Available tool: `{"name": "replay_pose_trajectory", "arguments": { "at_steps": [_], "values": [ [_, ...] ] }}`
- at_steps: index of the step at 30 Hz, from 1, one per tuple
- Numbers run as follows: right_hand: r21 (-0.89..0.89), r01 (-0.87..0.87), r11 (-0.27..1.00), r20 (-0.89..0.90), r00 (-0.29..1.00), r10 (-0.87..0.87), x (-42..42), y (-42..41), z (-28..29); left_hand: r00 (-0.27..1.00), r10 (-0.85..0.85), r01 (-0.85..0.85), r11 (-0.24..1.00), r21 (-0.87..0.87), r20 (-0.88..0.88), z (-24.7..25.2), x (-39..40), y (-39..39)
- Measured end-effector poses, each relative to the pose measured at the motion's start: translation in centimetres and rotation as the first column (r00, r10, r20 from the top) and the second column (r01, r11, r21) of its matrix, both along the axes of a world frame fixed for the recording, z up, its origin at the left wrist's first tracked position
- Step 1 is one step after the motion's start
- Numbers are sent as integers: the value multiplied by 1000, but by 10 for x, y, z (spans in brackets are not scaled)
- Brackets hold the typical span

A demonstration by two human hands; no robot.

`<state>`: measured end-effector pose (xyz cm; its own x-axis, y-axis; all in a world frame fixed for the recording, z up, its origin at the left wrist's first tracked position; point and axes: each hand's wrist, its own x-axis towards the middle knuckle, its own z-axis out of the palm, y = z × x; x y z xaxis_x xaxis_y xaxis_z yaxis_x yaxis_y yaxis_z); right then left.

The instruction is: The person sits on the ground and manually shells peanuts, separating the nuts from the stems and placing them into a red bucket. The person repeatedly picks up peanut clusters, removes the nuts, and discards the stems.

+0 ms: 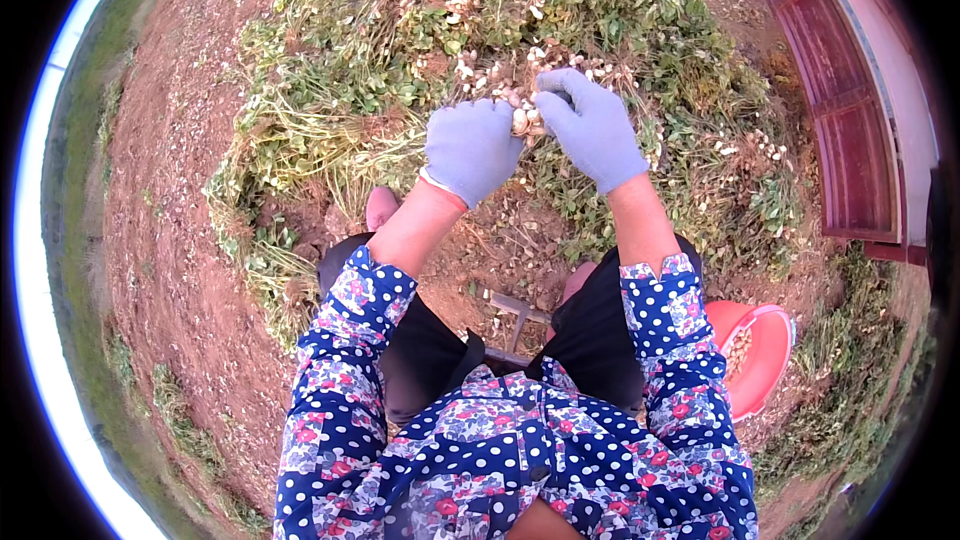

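Both of my hands wear light grey-blue gloves. My left hand (474, 146) is closed round part of a peanut plant, and a cluster of peanuts in their shells (527, 122) shows at its right side. My right hand (590, 127) is just right of that cluster, its thumb and forefinger curled beside the pods; whether it grips one is hidden. Pulled peanut plants (360, 75) with green leaves, yellowish stems and pale pods lie heaped before me and around my hands. At my right side a red plastic bucket (766, 364) holds some peanuts (739, 351).
A low stool frame (517, 307) shows between my knees. Reddish soil (172, 187) strewn with small debris lies to the left. At the upper right stands a vehicle or trailer with red side panels (855, 157). More plants (840, 397) lie beyond the bucket.
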<state>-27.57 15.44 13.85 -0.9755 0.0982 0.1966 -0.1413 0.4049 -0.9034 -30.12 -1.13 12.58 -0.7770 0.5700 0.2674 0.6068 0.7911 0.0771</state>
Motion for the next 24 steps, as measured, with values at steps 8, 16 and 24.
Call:
{"name": "replay_pose_trajectory", "arguments": {
  "at_steps": [8,16,24],
  "values": [
    [466,-110,878,-22,991,135,17,-28,-1,994,-33,41,996,-75,109,6,2,-20],
    [533,42,845,-217,972,89,28,-48,-12,960,-13,33,997,-67,280,5,6,-18],
    [460,-221,860,19,971,240,28,-34,-8,926,2,52,990,-134,378,3,13,-21]
  ]
}}
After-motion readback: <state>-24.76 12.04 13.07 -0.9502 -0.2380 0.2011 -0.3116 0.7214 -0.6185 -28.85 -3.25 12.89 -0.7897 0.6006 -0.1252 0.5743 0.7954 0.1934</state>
